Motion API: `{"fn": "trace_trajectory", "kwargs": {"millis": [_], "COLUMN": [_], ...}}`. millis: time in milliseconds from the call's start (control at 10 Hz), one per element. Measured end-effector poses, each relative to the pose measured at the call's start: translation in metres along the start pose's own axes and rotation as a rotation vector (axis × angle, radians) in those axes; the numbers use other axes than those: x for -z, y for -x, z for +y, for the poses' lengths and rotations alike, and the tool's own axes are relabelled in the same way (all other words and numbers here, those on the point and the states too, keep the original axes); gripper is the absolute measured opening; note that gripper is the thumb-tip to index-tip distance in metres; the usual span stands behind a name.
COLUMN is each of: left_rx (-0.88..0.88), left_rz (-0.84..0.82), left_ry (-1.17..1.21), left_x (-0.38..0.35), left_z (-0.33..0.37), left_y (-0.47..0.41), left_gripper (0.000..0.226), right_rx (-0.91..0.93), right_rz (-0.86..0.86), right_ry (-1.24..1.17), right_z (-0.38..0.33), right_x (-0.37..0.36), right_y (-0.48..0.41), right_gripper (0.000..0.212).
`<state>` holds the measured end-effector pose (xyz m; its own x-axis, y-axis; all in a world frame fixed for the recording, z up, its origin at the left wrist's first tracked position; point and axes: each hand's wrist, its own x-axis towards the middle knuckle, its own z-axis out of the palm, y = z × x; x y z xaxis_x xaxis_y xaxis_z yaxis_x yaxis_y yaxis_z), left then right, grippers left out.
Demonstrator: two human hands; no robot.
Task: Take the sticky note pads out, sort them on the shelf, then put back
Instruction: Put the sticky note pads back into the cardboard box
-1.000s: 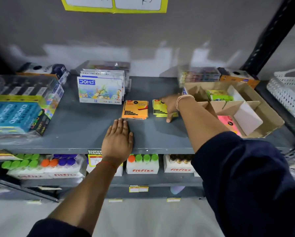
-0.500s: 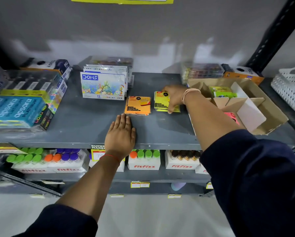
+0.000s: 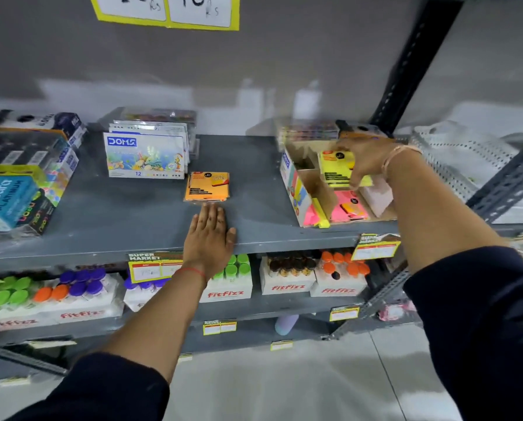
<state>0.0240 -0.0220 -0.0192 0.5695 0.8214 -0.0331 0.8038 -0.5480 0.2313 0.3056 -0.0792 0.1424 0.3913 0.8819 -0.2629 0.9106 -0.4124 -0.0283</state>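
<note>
The right hand (image 3: pixel 364 159) is holding a yellow sticky note pad (image 3: pixel 336 169) over the cardboard box (image 3: pixel 312 189) at the shelf's (image 3: pixel 132 220) right end, its fingers pinching the pad's right edge. Pink sticky note pads (image 3: pixel 346 205) are lying in the box's front compartment. The left hand (image 3: pixel 208 235) is resting flat at the shelf's front edge, fingers pressed together, just before the orange sticky note pad (image 3: pixel 207 186).
</note>
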Motion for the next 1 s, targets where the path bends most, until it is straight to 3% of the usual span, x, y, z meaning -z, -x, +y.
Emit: {"fn": "trace_trajectory", "kwargs": {"millis": [100, 200, 500, 800, 1000], "left_rx": [0.016, 0.027, 0.039, 0.039, 0.037], "left_rz": [0.002, 0.025, 0.031, 0.022, 0.011], "left_ry": [-0.001, 0.015, -0.032, -0.043, -0.037], "left_x": [-0.002, -0.003, -0.002, -0.002, -0.001], "left_z": [0.008, 0.009, 0.009, 0.009, 0.009], "left_y": [-0.002, -0.001, -0.001, -0.001, -0.001], "left_gripper": [0.058, 0.058, 0.058, 0.058, 0.058], "right_rx": [-0.075, -0.100, -0.096, -0.025, 0.018], "right_rz": [-0.077, -0.170, -0.197, -0.107, 0.101], "right_ry": [0.092, -0.068, 0.009, -0.085, -0.065], "right_z": [0.006, 0.009, 0.015, 0.021, 0.017], "right_x": [-0.011, -0.024, -0.048, -0.067, -0.083], "right_y": [0.016, 0.017, 0.013, 0.000, 0.004], "right_gripper": [0.088, 0.091, 0.083, 0.079, 0.063]}}
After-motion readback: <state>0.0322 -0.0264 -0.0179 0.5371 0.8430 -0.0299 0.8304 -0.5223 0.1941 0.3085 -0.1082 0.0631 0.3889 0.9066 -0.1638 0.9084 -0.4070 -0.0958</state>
